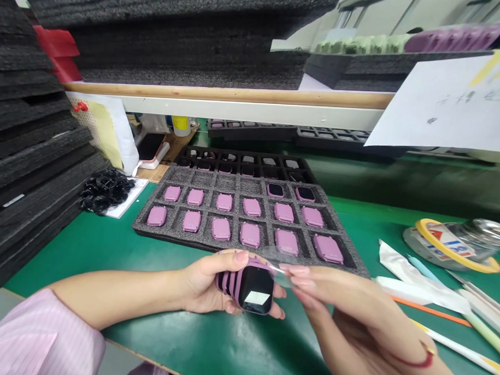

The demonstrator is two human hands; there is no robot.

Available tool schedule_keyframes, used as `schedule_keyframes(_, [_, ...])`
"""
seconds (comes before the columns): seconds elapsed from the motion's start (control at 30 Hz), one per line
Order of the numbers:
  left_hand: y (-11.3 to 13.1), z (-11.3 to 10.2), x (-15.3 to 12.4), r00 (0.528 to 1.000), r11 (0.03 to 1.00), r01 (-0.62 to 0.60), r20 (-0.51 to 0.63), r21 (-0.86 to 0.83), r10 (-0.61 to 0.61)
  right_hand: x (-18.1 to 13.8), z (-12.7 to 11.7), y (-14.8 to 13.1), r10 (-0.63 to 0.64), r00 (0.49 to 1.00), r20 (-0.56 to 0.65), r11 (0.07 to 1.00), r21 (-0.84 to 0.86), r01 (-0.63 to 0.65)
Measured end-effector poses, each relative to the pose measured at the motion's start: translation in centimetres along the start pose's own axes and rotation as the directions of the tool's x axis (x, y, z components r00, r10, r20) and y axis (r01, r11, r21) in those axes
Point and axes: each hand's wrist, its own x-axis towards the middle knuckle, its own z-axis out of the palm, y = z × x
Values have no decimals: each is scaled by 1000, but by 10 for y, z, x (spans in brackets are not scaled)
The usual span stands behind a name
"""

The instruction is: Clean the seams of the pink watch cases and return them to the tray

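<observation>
My left hand (203,283) is closed round a short stack of purple smartwatch cases (255,290), held on edge above the bench. The outermost case turns its black glossy screen toward me, with a white reflection on it. My right hand (352,306) pinches a clear film (283,279) between thumb and fingers at the screen's upper right edge. Whether the film still touches the screen I cannot tell. Just beyond both hands lies a grey foam tray (182,243). Several purple watch cases (250,234) sit back-up in its pockets, and two dark-screened ones (275,190) face up.
Black foam sheets (43,120) are stacked at left beside a heap of black pieces (104,192). A shelf edge (236,102) crosses overhead, with a hanging paper (449,107). At right stand a round metal-topped container (453,244) and several pens and tools (458,345).
</observation>
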Motion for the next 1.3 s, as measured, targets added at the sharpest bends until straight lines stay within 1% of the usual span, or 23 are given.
schedule_keyframes(0.1, [1, 2, -1, 999, 999, 7, -47, 43, -5, 1, -4, -2, -102, 992, 76, 994, -18, 104])
schedule_keyframes(0.2, [2, 2, -2, 991, 999, 14, -134, 50, -7, 3, -4, -4, -146, 980, 133, 988, -25, 150])
schedule_keyframes(0.27, [2, 2, -2, 985, 999, 17, -169, 47, -9, 5, -3, -4, -185, 968, 169, 978, -63, 198])
schedule_keyframes(0.33, [1, 1, -2, 982, 998, 9, -191, 56, 2, 6, -1, -2, -210, 962, 176, 971, -80, 227])
schedule_keyframes(0.4, [0, 0, -1, 980, 997, -6, -195, 79, 22, 6, 3, 0, -157, 978, 135, 983, -77, 169])
schedule_keyframes(0.47, [-3, -1, -1, 981, 994, -11, -191, 107, 32, 4, 6, 3, -26, 995, 101, 996, -82, 34])
schedule_keyframes(0.53, [-5, -1, -1, 978, 994, -20, -203, 111, 43, 3, 10, 4, 93, 988, 122, 993, -87, -82])
schedule_keyframes(0.63, [-6, 3, -2, 956, 994, -63, -281, 91, 87, 4, 12, 4, 167, 973, 160, 986, -21, -166])
schedule_keyframes(0.7, [-4, 7, -2, 925, 990, -107, -355, 89, 132, 6, 11, 2, 230, 960, 160, 966, 85, -245])
schedule_keyframes(0.73, [-2, 9, -2, 903, 986, -133, -398, 98, 161, 7, 10, 1, 278, 947, 159, 942, 147, -301])
schedule_keyframes(0.8, [3, 14, -2, 830, 971, -183, -506, 152, 236, 11, 10, 1, 401, 899, 178, 862, 259, -436])
schedule_keyframes(0.83, [6, 16, -2, 781, 959, -196, -559, 204, 278, 12, 9, 2, 466, 859, 212, 814, 279, -510])
schedule_keyframes(0.9, [11, 19, -2, 689, 913, -238, -604, 333, 400, 14, 9, 6, 560, 760, 330, 736, 224, -639])
schedule_keyframes(0.93, [13, 19, -2, 675, 891, -252, -591, 378, 442, 13, 9, 9, 575, 708, 410, 715, 169, -678])
schedule_keyframes(0.97, [15, 20, -3, 686, 879, -255, -565, 404, 459, 12, 9, 13, 573, 660, 486, 708, 113, -697])
schedule_keyframes(1.0, [16, 21, -3, 681, 867, -257, -557, 426, 475, 11, 9, 16, 555, 623, 551, 713, 72, -698])
schedule_keyframes(1.03, [16, 22, -4, 681, 861, -249, -551, 444, 481, 9, 10, 19, 524, 600, 604, 729, 47, -683])
schedule_keyframes(1.07, [17, 24, -4, 679, 860, -229, -558, 455, 476, 6, 11, 21, 484, 588, 648, 755, 31, -655])
schedule_keyframes(1.13, [17, 27, -4, 643, 879, -184, -623, 440, 446, 2, 12, 26, 415, 565, 714, 812, -11, -583])
schedule_keyframes(1.17, [17, 28, -4, 625, 892, -166, -655, 420, 425, 1, 13, 28, 395, 562, 727, 839, -36, -543])
schedule_keyframes(1.2, [17, 29, -3, 615, 904, -157, -677, 398, 405, 1, 13, 29, 388, 570, 724, 860, -62, -506])
schedule_keyframes(1.23, [16, 29, -3, 616, 914, -153, -686, 376, 386, 2, 13, 30, 395, 591, 704, 874, -89, -478])
schedule_keyframes(1.3, [15, 27, -3, 658, 931, -152, -669, 332, 346, 7, 11, 29, 433, 657, 617, 880, -134, -455])
